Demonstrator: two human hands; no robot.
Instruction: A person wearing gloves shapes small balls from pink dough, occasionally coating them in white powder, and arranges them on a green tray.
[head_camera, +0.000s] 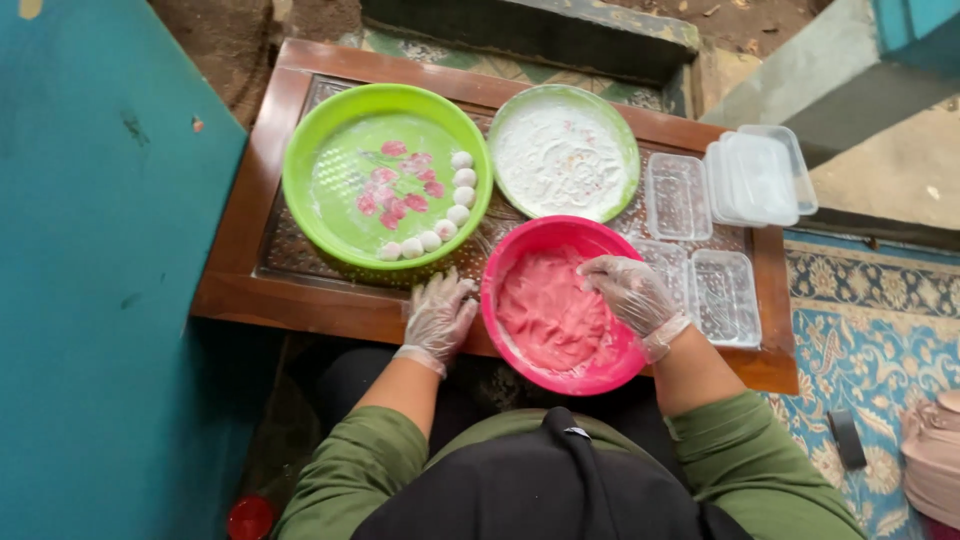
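The right hand (632, 292), gloved, presses curled fingers into pink dough (550, 315) in the pink bowl (500, 262); whether it pinches any is hidden. The left hand (440, 315) rests spread just beside the bowl.

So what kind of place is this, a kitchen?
Probably a home floor spot, not a kitchen: a low wooden table, a patterned rug, and a pink bowl of dough under gloved hands.

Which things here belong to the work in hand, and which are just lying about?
In use:
- right hand in pink dough
- pink bowl
- left hand beside it
- green tray with white balls
- floured plate
- clear boxes and lids

Lying about:
- dark flat object on the carpet
- red round thing
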